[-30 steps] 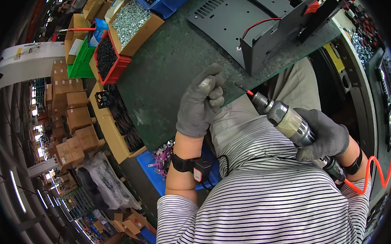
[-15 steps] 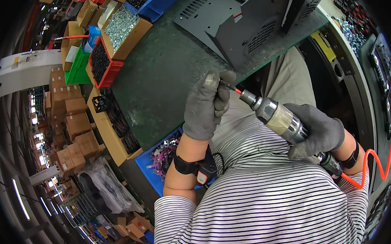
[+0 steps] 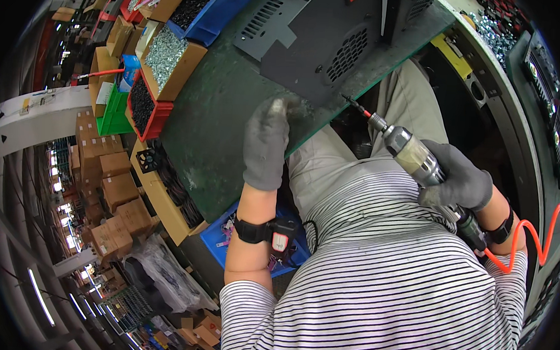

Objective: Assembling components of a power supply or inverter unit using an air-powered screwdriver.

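Note:
My right hand (image 3: pixel 458 179), in a grey glove, grips a pneumatic screwdriver (image 3: pixel 414 158) with an orange coiled hose. Its red-tipped bit points up-left at the near edge of a dark grey metal case (image 3: pixel 337 48) that lies on the green bench mat (image 3: pixel 216 118). My left hand (image 3: pixel 266 142), also gloved, rests on the mat's near edge and reaches toward the case's near corner, fingers curled. Whether it pinches a screw I cannot see. A black band with a small device sits on my left wrist.
Bins line the bench's left side: a cardboard box of silver screws (image 3: pixel 167 58), a red bin of black parts (image 3: pixel 141 107), a green bin (image 3: pixel 110 112) and a blue bin (image 3: pixel 203 3). Stacked cartons (image 3: pixel 111 185) stand on the floor at left. A blue crate (image 3: pixel 239 236) sits under the bench.
My left hand has left the screwdriver's bit and moved left onto the mat by the case's corner. The screwdriver has moved away from it, its bit now toward the case's edge.

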A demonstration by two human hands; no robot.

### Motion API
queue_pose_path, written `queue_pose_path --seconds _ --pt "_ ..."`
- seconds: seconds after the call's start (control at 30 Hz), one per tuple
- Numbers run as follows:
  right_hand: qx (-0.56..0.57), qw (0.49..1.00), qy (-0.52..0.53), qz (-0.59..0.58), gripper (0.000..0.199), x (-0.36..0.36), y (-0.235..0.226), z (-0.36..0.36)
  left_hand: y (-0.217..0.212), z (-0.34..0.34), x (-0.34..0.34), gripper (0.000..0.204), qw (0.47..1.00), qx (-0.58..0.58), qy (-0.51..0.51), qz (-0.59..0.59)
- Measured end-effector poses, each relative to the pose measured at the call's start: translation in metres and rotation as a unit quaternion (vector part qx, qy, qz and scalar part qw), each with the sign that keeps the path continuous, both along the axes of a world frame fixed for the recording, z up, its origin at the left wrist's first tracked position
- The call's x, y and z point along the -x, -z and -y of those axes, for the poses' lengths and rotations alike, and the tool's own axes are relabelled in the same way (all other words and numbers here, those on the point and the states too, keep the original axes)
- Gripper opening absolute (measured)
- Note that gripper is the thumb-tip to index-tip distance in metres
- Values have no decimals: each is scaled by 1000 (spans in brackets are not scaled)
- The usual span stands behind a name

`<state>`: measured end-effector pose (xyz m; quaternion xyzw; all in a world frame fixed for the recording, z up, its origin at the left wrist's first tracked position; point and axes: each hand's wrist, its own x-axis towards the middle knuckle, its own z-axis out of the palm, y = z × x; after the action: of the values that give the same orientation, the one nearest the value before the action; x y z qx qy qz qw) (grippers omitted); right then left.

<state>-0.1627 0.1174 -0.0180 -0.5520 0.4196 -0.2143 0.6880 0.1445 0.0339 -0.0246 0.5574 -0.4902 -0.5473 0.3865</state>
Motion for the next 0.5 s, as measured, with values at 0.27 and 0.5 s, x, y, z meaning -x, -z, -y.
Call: queue_pose_path --seconds 0.27,0.5 --pt "-11 996 30 78 65 -11 22 7 58 39 15 24 984 111 -68 121" --pt "-56 994 26 90 60 -16 24 18 62 38 6 26 979 117 -2 167"
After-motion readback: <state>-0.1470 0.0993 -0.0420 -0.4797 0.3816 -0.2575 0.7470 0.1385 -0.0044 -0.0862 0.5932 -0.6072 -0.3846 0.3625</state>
